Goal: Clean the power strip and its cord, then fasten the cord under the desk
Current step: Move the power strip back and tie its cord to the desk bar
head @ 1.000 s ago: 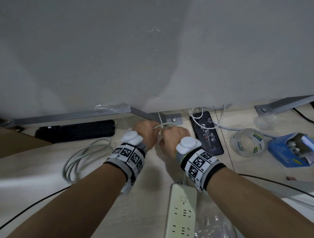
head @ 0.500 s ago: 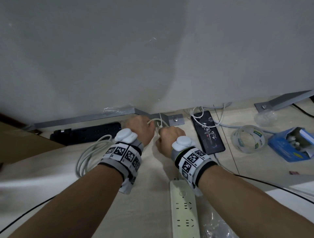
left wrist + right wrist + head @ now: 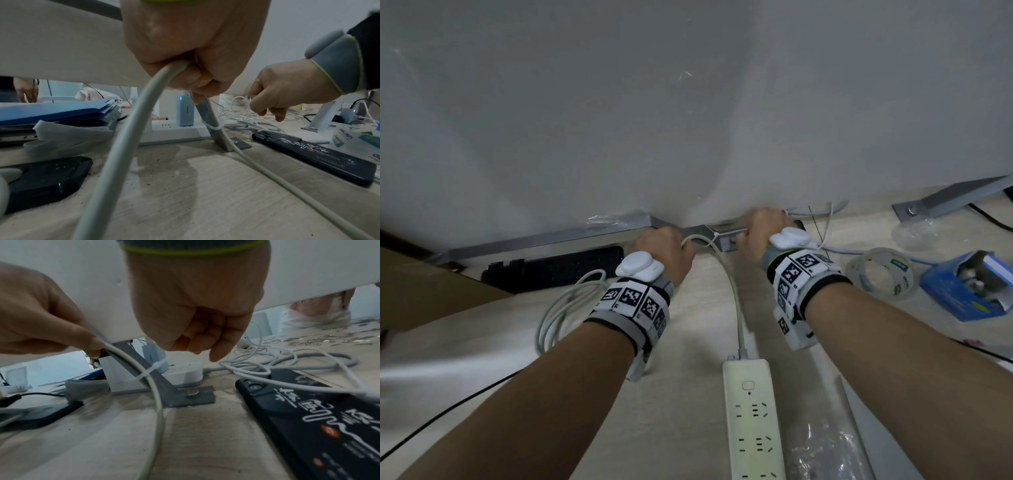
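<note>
Head view, progress: the white power strip (image 3: 753,418) lies at 6 o'clock; its cord (image 3: 734,291) runs up to 12 o'clock, where a white cable tie (image 3: 717,235) binds it to the grey metal bracket (image 3: 544,240). Fastening looks nearly done; trimming the tie and stowing the slack coil at 9 o'clock seem left. Whether cleaning is finished cannot be told.

Head view, hands: left hand (image 3: 666,251) and right hand (image 3: 762,228) sit either side of the tie, fingers hidden.

Left wrist view, adds: left hand (image 3: 185,48) is clenched round the cord (image 3: 127,129) above the tie (image 3: 212,128). Right hand (image 3: 287,87) has curled fingers; what it pinches cannot be told. Dark specks dot the surface.

Right wrist view, adds: right hand (image 3: 195,305) is curled, seemingly round nothing plainly visible. The tie (image 3: 151,369) crosses cord (image 3: 158,410) and bracket (image 3: 162,382), whose foot is bolted down. A black phone (image 3: 318,418) lies at 4 o'clock.
</note>
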